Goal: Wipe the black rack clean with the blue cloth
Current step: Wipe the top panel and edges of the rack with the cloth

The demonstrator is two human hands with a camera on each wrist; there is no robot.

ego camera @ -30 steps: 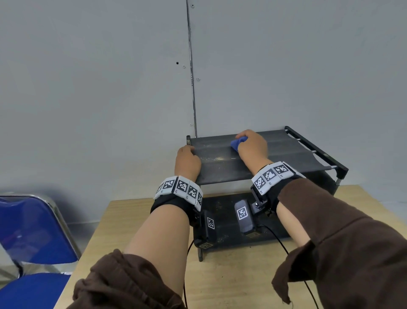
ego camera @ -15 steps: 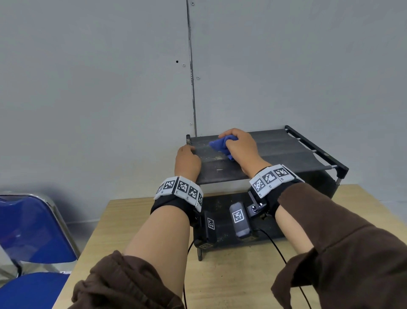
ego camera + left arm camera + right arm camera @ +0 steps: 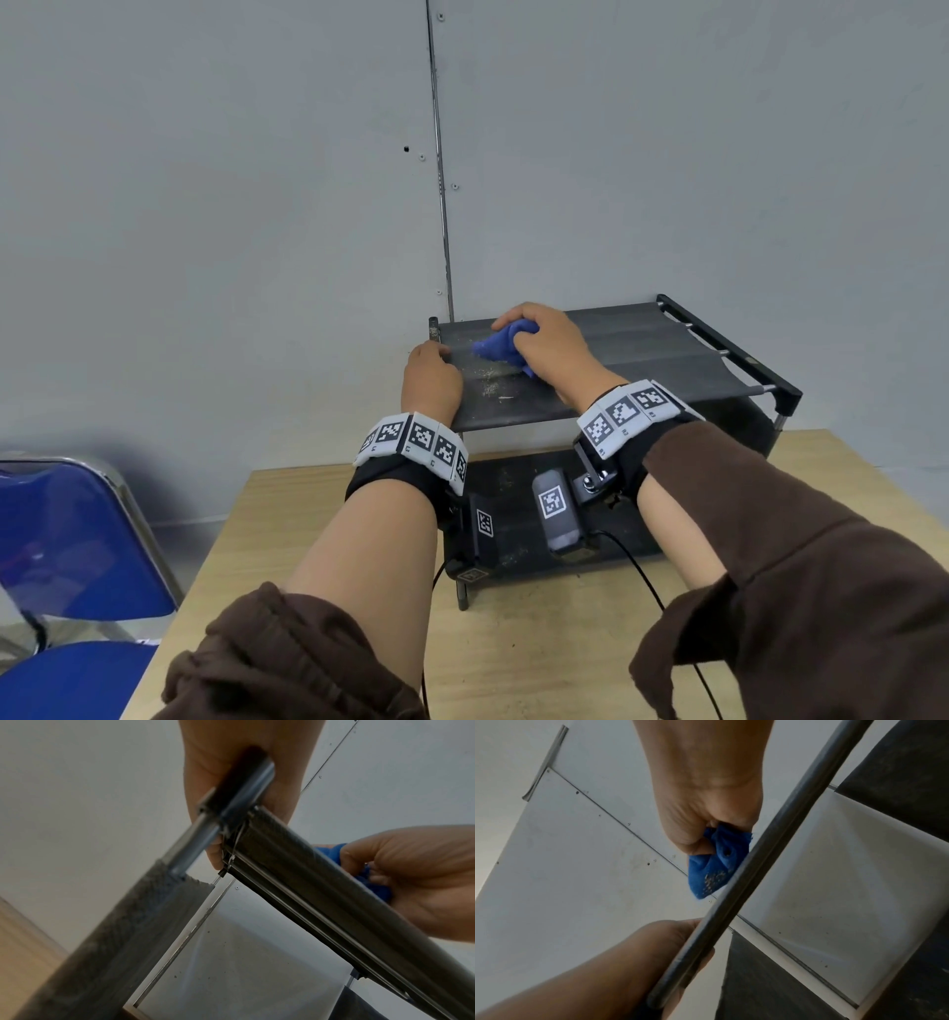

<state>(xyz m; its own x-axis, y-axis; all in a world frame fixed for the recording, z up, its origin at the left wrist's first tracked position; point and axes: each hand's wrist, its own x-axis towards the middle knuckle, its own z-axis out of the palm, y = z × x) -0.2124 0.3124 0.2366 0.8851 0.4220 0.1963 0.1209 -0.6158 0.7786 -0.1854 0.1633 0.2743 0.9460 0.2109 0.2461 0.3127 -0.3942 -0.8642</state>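
Head view: the black rack (image 3: 642, 360) stands on the tabletop (image 3: 539, 658); the right hand (image 3: 552, 347) bunches the blue cloth (image 3: 500, 345) on its top shelf, far left.

Left wrist view: the left hand (image 3: 246, 770) curls round the corner tube.

Right wrist view: grit clings to the cloth and could smear back onto the shelf.

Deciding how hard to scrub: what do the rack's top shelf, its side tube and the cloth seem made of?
Top shelf: looks like dark woven fabric stretched over rods, matte, with sagging creases.
Side tube: probably metal, smooth with a bluish sheen.
Blue cloth: soft, fuzzy pile, likely microfibre or terry; crumbs cling to it. The right hand bunches it.
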